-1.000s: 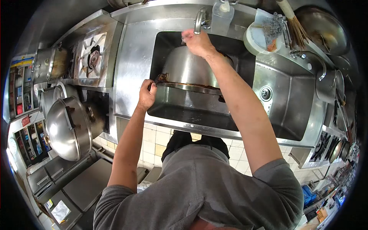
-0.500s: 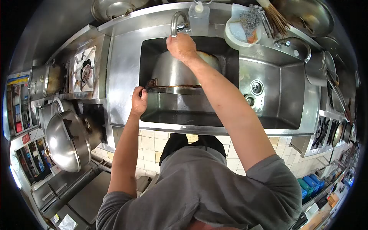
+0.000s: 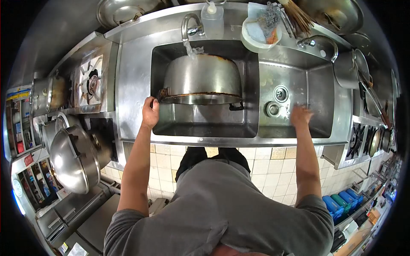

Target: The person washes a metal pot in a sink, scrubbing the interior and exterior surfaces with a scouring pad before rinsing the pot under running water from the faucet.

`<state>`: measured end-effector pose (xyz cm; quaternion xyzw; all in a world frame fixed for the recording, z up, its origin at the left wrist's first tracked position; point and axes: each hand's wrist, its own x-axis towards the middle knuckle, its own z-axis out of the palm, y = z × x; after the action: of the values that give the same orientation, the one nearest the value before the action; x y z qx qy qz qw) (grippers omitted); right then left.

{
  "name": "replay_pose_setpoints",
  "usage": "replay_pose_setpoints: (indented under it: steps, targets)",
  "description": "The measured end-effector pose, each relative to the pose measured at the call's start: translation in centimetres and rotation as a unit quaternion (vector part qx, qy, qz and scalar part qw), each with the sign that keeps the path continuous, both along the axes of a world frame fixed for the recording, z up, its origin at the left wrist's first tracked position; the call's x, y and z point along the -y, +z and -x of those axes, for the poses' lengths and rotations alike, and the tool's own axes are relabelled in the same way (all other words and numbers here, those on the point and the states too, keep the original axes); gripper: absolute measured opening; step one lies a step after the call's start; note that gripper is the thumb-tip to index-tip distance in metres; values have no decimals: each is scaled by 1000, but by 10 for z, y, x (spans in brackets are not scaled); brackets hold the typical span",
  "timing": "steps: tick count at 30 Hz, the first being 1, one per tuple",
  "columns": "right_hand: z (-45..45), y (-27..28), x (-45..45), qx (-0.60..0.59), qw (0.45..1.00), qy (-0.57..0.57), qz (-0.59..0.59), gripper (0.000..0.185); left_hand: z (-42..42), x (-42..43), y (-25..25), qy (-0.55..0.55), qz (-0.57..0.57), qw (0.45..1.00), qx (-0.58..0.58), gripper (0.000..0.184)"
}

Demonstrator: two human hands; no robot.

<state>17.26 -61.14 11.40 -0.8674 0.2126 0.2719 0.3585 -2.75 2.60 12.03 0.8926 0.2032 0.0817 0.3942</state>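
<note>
A large metal pot [image 3: 203, 77] lies tipped on its side in the left sink basin [image 3: 205, 121], its browned rim facing me. My left hand [image 3: 150, 112] is closed around the dark handle at the pot's left side. Water [image 3: 191, 50] runs from the curved faucet [image 3: 188, 27] onto the pot's back left part. Over the right basin [image 3: 320, 91], near its front, hangs my right hand [image 3: 301, 116], apart from the pot. Its fingers are blurred by motion, and I see no object in it.
A soap bottle [image 3: 212, 21] and a white bowl [image 3: 261, 36] with a steel scrubber and sponge stand behind the basins. A second faucet [image 3: 320, 42] reaches over the right basin. Left of the sink are a gas burner [image 3: 92, 83] and a large metal wok [image 3: 70, 160].
My right hand has left the faucet and swung right and toward me, over the right basin. Water now flows from the spout. My left hand stays on the pot handle.
</note>
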Motion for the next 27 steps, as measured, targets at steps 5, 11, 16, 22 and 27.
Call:
replay_pose_setpoints:
  steps: [5, 11, 16, 22, 27]
  targets:
    - [60, 69, 13, 81, 978, 186, -49, 61, 5, 9, 3, -12, -17, 1000, -8, 22]
    - [92, 235, -121, 46, 688, 176, -703, 87, -6, 11, 4, -14, -22, 1000, 5, 21]
    - [117, 324, -198, -1, 387, 148, -910, 86, -11, 12, 7, -3, -3, 1000, -24, 20]
    - [137, 378, -275, 212, 258, -47, -941, 55, -7, 18, 5, 0, -14, 1000, 18, 18]
    - [129, 351, -285, 318, 250, -11, -915, 41, -7, 14, 4, 0, -36, 999, 7, 18]
